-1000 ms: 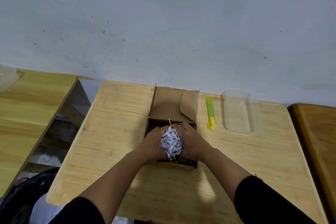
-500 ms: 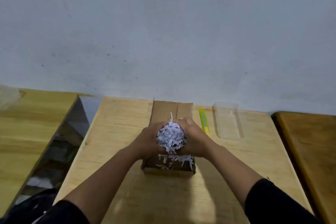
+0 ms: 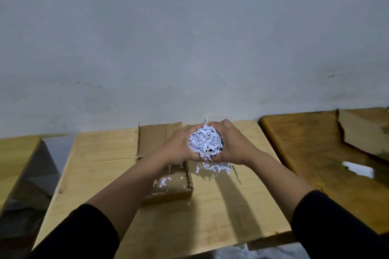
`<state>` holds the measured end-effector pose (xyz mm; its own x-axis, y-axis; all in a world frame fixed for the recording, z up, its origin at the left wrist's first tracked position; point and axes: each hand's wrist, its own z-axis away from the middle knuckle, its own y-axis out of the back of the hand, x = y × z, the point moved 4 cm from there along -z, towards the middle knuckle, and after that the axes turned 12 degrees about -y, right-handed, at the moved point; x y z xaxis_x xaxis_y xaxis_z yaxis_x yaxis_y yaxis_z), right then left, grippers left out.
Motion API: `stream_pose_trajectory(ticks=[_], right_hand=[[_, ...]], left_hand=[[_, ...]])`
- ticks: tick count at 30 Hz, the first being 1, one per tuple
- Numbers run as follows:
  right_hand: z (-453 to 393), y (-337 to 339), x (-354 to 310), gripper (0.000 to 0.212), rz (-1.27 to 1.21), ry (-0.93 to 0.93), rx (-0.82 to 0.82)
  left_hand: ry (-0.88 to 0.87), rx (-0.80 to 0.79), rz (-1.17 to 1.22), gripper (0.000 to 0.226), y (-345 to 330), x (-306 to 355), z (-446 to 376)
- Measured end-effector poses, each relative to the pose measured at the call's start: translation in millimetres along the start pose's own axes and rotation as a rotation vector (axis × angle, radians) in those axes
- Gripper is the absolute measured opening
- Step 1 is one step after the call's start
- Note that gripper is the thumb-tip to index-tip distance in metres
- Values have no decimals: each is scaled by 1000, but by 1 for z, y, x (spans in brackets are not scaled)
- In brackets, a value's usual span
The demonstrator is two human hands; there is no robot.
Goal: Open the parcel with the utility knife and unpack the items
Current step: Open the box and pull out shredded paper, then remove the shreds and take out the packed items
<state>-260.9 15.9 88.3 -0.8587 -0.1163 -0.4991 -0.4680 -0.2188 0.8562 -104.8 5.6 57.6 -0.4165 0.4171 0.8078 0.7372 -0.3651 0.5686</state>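
While both hands cup a white clump of shredded paper (image 3: 204,143) above the light wooden table (image 3: 99,166), the left hand (image 3: 179,146) and right hand (image 3: 230,145) curl round it just right of the open brown cardboard box (image 3: 168,187). Loose shreds hang beneath; bare tabletop lies towards the near edge.

No readable text, label or number anywhere.

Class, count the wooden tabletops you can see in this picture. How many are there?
3. One middle table beneath the box, one left table, one darker right table. More may lie outside view.
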Motion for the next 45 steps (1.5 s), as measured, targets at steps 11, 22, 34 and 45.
stream_pose_trajectory(ticks=[11,22,34,45], right_hand=[[14,-40,140,86,29,-81,-185],[4,-82,188,104,-6,-106,-368],[-22,-49,171,81,80,-74,-441],[-37,-68,79,58,138,-21,-339]], left_hand=[[109,-115,91,92,-139,-15,-30],[275,-56,-124,82,-171,-41,-28],[400,-209,-251,92,-142,-44,-29],[443,138,-380,58,-51,-52,33]])
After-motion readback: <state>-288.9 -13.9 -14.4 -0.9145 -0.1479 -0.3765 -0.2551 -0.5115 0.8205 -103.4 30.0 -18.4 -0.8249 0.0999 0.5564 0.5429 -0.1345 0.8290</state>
